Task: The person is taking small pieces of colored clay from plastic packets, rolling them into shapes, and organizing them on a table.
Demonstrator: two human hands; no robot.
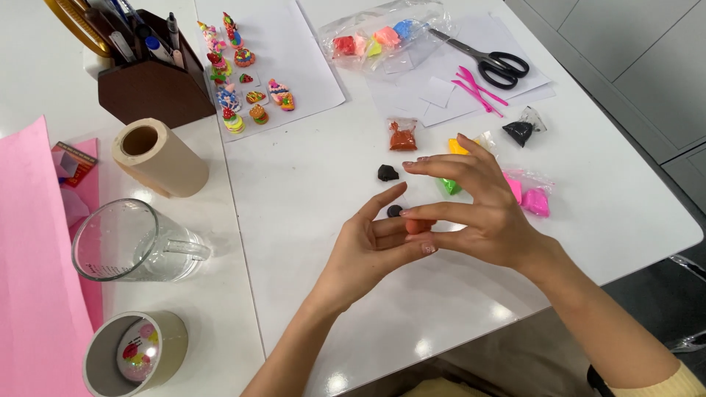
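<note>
My left hand (364, 250) lies palm up over the white table (309, 184), fingers spread. A small dark clay ball (395, 211) sits right at its fingertips; I cannot tell whether it rests on the fingers or on the table. My right hand (482, 217) hovers over those fingers with its own fingers fanned out, and its lower fingertips touch my left fingers. A larger black clay lump (387, 173) lies just beyond. Bags of green (450, 186), yellow (457, 146), pink (535, 200), brown (402, 137) and black clay (519, 131) lie around my right hand.
Finished colourful clay miniatures (243, 81) stand on white paper at the back. Scissors (493, 62), pink modelling tools (476, 87) and a bag of mixed clay (375, 38) lie far right. At left are a pen holder (151, 84), two tape rolls (158, 158) (132, 353), a glass jug (132, 242) and pink paper (33, 279).
</note>
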